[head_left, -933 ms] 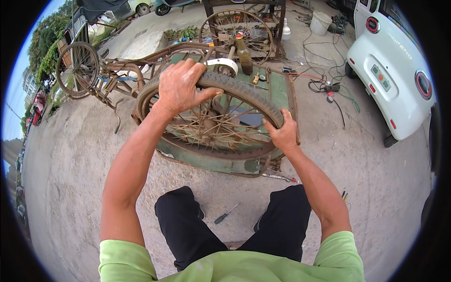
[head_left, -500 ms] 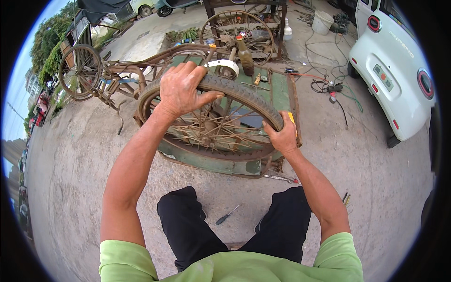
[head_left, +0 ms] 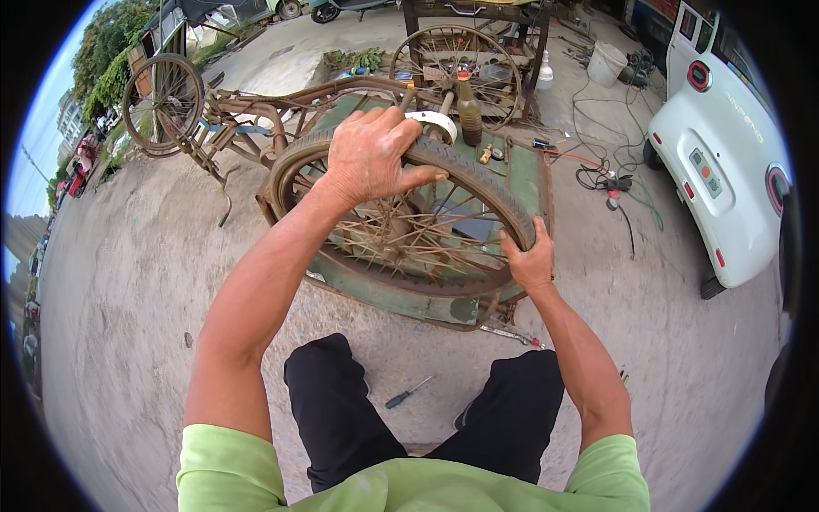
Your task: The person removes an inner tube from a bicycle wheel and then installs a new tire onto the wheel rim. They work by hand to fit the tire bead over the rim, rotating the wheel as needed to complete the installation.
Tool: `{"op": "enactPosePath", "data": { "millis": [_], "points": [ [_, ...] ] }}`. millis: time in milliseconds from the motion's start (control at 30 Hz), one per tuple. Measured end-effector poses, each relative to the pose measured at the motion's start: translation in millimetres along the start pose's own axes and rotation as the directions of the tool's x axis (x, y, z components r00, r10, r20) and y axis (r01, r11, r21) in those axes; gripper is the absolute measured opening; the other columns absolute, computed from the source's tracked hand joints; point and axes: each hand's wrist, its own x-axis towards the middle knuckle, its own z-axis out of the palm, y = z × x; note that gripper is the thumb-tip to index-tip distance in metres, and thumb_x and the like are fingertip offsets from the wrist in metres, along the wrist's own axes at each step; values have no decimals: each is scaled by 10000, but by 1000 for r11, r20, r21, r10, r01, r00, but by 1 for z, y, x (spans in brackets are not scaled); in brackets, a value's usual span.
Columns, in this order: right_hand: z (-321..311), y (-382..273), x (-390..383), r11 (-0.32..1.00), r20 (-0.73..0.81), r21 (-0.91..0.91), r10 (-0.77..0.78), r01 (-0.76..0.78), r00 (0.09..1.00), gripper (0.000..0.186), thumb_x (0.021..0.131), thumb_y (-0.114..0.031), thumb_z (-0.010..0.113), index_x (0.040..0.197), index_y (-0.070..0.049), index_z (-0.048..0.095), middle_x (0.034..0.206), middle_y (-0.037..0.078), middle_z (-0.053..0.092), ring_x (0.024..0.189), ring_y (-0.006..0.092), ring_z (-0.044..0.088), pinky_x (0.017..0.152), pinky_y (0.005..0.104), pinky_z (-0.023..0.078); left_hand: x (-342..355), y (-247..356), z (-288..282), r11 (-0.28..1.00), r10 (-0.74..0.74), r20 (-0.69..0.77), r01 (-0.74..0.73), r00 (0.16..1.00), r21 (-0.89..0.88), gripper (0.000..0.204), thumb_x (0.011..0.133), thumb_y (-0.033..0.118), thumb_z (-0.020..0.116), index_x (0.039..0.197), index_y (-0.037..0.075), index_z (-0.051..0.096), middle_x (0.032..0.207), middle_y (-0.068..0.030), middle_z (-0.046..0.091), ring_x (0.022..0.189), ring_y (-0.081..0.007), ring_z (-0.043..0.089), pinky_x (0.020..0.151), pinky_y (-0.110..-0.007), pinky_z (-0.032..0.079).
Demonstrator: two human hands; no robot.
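Observation:
A spoked wheel with a worn black tyre [head_left: 478, 183] stands tilted in front of me over an upturned green tricycle bed [head_left: 401, 299]. My left hand [head_left: 371, 158] is clasped over the top of the tyre, its thumb along the near side. At the wheel's right edge, my right hand [head_left: 531, 256] grips the tyre between thumb and fingers. Rusty spokes fan out from the hub [head_left: 397, 230]. Just beyond the wheel are a white ring-shaped part [head_left: 433, 122] on an axle and a brown bottle [head_left: 469, 111] with a red cap.
A screwdriver [head_left: 408, 392] lies on the concrete between my legs, and a wrench [head_left: 512, 335] by the bed's near corner. The tricycle's front wheel [head_left: 162, 107] sticks up at left. Cables [head_left: 607, 181], a bucket [head_left: 607, 64] and a white car [head_left: 725, 171] are at right.
The view has shifted, so the tricycle, wheel and car appear farther right in the picture. Both hands keep their hold on the tyre.

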Motion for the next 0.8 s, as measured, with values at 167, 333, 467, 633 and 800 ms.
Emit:
{"op": "enactPosePath", "data": {
  "millis": [167,333,467,633,800],
  "points": [
    [0,5,-1,1000,8,3,-22,22,1000,427,895,-207,880,1192,8,660,935,135,750,827,234,726,794,378,579,0,1,-2,1000,16,-5,-17,1000,-25,700,692,690,901,979,82,705,880,-72,616,829,-297,670,739,-445,537],
    [1,11,-1,996,-10,-27,-91,91,996,384,935,-179,848,1196,19,648,906,107,749,766,176,710,736,352,572,2,1,-5,999,9,45,-7,999,-36,695,733,717,868,982,86,718,890,-82,632,851,-298,682,765,-450,535],
    [-9,2,1,998,92,-45,-36,40,995,443,927,-261,852,1212,19,660,974,138,761,865,234,723,810,383,571,5,2,-10,999,-23,126,27,992,-29,682,786,732,828,1006,93,739,918,-98,668,908,-304,713,814,-460,549],
    [-21,-67,36,967,268,-197,-106,162,958,616,950,-495,799,1275,11,667,1087,209,776,1004,369,759,905,474,580,-9,-13,-11,996,-80,123,83,989,-21,737,837,765,781,1056,62,736,986,-125,692,979,-325,716,859,-478,550],
    [23,-164,79,903,391,-333,-130,272,911,694,971,-572,776,1332,10,662,1151,233,770,1065,383,758,934,486,583,-21,-21,-23,976,-217,200,218,956,16,806,849,812,739,1141,61,743,1097,-152,733,1103,-333,716,933,-492,545]
  ]
}}
